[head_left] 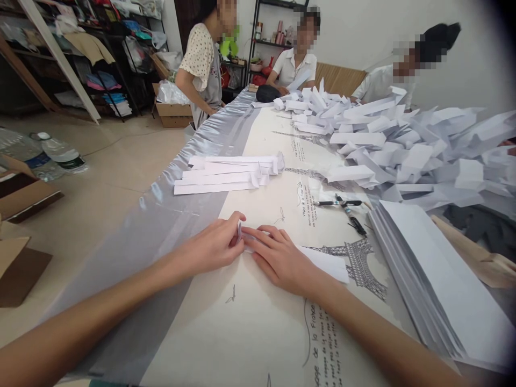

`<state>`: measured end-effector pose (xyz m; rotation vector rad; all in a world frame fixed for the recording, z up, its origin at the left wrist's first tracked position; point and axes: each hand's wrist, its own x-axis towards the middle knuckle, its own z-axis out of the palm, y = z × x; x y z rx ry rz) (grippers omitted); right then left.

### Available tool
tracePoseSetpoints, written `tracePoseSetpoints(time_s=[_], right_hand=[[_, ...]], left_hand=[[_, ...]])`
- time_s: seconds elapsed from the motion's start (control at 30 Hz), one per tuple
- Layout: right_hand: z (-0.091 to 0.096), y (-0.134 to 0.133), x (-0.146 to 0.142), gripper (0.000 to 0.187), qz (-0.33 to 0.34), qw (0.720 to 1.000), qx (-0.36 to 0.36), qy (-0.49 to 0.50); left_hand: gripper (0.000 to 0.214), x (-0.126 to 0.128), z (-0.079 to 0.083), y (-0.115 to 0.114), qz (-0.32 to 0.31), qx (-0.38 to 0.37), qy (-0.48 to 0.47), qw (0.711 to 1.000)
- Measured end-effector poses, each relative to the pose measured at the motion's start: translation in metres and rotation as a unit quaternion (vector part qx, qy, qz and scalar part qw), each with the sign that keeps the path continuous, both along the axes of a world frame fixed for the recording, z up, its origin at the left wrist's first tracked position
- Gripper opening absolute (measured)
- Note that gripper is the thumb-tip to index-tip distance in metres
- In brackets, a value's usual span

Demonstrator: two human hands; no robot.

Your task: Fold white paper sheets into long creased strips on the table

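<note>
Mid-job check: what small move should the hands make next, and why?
I'd probably have the left hand press a firmer crease at the paper strip's near end: it appears to pinch that end upright, while the right hand lies spread over the strip, seemingly steadying it.

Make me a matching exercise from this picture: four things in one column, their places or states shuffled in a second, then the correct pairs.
Column 1
1. Long, flat white paper strip
2. Slim black plastic pens
3. Clear plastic bottle with a green label
4. Layered stack of large white paper sheets

Column 2
A. Lying crossed
B. Piled right of the pens
C. Under the right hand
D. On the pale floor

Pairs: 1-C, 2-A, 3-D, 4-B
</note>
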<state>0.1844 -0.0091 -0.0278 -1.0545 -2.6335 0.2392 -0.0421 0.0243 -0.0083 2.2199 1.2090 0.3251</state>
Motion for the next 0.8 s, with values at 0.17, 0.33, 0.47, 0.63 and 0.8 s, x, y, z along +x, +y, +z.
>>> tracePoseSetpoints(time_s=[0.17, 0.33, 0.47, 0.63, 0.8], right_hand=[[0.000, -0.001, 0.000, 0.041, -0.007, 1.000, 0.002, -0.006], [-0.002, 0.000, 0.000, 0.041, -0.007, 1.000, -0.008, 0.000], [-0.002, 0.000, 0.001, 0.043, -0.004, 1.000, -0.002, 0.006], [-0.003, 0.001, 0.001, 0.046, 0.000, 1.000, 0.006, 0.017], [-0.004, 0.000, 0.000, 0.046, -0.006, 1.000, 0.011, 0.017]], left_hand=[[0.042, 0.005, 0.004, -0.005, -0.038, 0.041, 0.030, 0.998], [0.043, 0.004, 0.003, -0.005, -0.052, 0.064, 0.038, 0.996], [0.038, 0.000, 0.000, -0.002, -0.019, 0.044, 0.031, 0.998], [0.034, -0.004, -0.003, 0.003, 0.018, 0.030, 0.016, 0.999], [0.030, -0.003, -0.007, 0.006, -0.002, 0.031, 0.004, 1.000]])
